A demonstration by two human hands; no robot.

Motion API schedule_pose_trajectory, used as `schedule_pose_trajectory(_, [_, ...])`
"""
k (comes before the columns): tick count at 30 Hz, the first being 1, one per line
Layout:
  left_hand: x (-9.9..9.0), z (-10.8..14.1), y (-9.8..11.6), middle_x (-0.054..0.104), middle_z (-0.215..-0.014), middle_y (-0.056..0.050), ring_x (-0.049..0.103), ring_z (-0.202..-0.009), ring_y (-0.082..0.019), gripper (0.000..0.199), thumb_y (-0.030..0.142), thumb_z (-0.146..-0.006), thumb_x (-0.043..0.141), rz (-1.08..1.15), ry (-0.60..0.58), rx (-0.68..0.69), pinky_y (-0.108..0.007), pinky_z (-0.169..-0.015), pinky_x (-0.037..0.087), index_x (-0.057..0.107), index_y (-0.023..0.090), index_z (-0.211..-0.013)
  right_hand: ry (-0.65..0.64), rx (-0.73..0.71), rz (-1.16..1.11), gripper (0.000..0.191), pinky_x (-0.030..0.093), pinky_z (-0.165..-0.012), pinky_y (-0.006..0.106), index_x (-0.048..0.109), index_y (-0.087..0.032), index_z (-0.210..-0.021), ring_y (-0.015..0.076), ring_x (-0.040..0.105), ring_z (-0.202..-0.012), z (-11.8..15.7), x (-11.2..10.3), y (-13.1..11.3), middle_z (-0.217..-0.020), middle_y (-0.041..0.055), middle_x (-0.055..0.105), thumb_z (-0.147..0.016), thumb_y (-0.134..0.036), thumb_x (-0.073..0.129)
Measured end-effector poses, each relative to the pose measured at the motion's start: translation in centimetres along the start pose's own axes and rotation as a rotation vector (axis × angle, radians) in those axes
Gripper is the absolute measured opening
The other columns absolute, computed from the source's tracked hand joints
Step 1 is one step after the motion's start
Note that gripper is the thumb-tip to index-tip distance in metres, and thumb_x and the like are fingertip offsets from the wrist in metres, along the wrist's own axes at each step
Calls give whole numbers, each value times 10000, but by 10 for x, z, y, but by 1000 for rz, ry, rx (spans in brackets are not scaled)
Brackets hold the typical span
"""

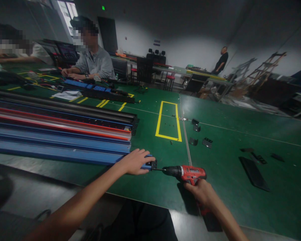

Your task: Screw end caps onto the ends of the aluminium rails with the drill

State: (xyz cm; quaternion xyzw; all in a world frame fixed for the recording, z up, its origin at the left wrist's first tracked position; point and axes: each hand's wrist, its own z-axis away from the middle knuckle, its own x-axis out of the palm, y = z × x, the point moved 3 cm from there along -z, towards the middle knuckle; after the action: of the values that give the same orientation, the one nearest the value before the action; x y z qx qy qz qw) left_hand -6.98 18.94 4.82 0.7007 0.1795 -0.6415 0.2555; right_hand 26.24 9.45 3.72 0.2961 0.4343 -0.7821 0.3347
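Note:
My left hand (137, 161) lies over the near end of a long blue profile (90, 158), fingers curled over its top and one reaching to the black end cap (154, 165). My right hand (203, 192) grips the handle of a red and black cordless drill (190, 172). The drill lies level, pointing left, and its long bit (159, 169) meets the end cap. Whether a screw sits at the tip is too small to tell. Beyond my left hand lie another blue profile (65, 141) and a red-edged one (90, 129).
Several black brackets (207, 143) and a flat black plate (254, 174) lie on the green table (223, 130) at the right. A yellow tape rectangle (159, 118) with small screws is ahead. A co-worker in grey (97, 63) sits across the table; another person (220, 62) stands farther back.

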Motion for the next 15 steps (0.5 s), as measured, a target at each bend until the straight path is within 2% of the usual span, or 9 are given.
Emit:
schedule_pose_trajectory(7, [1, 0, 1, 612, -1253, -91, 591, -1061, -300, 533, 504, -935, 641, -26, 2, -2, -390, -866, 445, 533, 326, -1426, 15, -27, 6, 205, 371, -529, 254, 601, -194, -747, 136, 529, -550, 0, 1, -1, -606, -13, 597, -847, -371, 628])
schedule_pose_trajectory(15, [-1, -1, 1, 621, -1242, -100, 606, -1063, -309, 522, 493, -929, 649, -22, 12, -5, -388, -851, 445, 552, 324, -1412, 50, -30, 2, 235, 383, -559, 258, 561, -208, -666, 145, 544, -578, 6, -4, -11, -599, -10, 593, -812, -363, 660])
